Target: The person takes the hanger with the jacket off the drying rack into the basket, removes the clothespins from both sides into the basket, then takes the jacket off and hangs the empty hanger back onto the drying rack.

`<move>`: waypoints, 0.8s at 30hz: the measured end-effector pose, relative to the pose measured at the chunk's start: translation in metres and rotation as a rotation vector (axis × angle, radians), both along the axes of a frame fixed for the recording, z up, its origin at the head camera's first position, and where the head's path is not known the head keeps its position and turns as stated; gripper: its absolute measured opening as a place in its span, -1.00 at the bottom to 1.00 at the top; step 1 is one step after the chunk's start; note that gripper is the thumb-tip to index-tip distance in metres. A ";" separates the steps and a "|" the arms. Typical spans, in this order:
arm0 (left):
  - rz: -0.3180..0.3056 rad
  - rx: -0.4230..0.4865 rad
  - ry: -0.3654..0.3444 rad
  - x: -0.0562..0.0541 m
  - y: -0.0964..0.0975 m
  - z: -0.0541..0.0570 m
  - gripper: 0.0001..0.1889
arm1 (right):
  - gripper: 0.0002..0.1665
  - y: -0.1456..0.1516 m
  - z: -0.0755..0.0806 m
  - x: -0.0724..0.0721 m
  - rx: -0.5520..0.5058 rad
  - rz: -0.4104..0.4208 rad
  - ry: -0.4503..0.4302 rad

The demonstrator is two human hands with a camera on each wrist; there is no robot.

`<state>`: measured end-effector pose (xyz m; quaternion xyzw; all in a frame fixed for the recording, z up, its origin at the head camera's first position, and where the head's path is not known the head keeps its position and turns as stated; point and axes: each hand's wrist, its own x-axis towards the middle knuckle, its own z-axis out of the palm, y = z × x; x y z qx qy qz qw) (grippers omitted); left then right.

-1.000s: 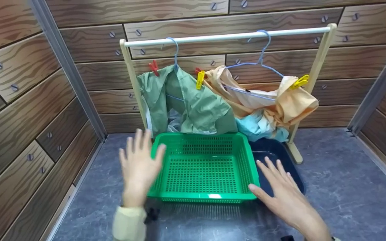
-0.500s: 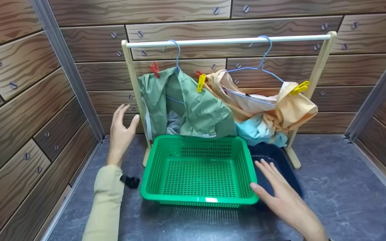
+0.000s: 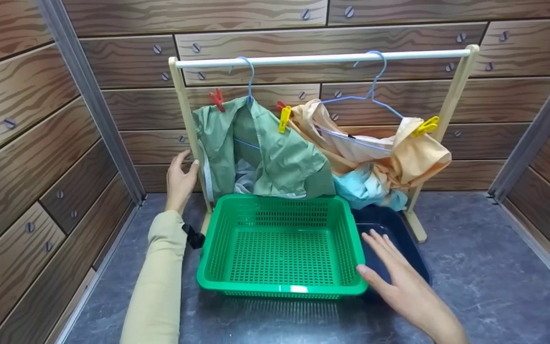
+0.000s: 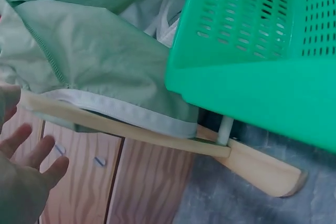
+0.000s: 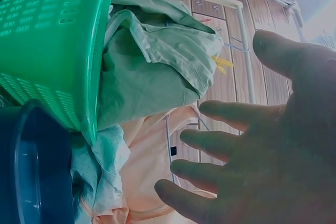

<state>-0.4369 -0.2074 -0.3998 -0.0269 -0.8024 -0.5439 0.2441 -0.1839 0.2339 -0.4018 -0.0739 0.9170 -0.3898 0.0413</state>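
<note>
My left hand (image 3: 181, 184) is beside the left post of a small wooden clothes rack (image 3: 190, 122). In the left wrist view its fingers (image 4: 39, 153) are spread next to that post; whether the thumb touches it I cannot tell. A green garment (image 3: 284, 153) hangs on a blue hanger (image 3: 251, 79), with a red clothespin (image 3: 217, 99) and a yellow clothespin (image 3: 284, 119). My right hand (image 3: 408, 282), fingers extended and holding nothing, hovers by the right rim of the green plastic basket (image 3: 282, 288). No clothes lie in the basket.
On a second blue hanger (image 3: 370, 91) an orange garment (image 3: 420, 153) hangs, with a yellow clothespin (image 3: 426, 125). Light blue cloth (image 3: 363, 181) droops below it, over a dark blue tub (image 3: 416, 248). Wood-patterned walls (image 3: 504, 100) enclose the grey floor (image 3: 485, 267).
My left hand has moved from the basket's left side out and up to the rack's left post. My right hand has stayed nearly in place. The view has tilted up a little.
</note>
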 end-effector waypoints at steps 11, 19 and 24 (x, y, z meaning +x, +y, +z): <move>0.022 -0.036 -0.008 -0.014 -0.005 0.015 -0.70 | -0.26 0.002 0.001 0.000 -0.084 0.031 0.061; 0.025 -0.075 -0.019 -0.013 -0.004 0.020 -0.74 | -0.48 0.009 0.009 -0.011 -0.127 0.015 0.452; 0.046 -0.119 -0.021 -0.012 -0.004 0.022 -0.74 | -0.54 0.008 0.032 -0.046 -0.099 0.083 0.615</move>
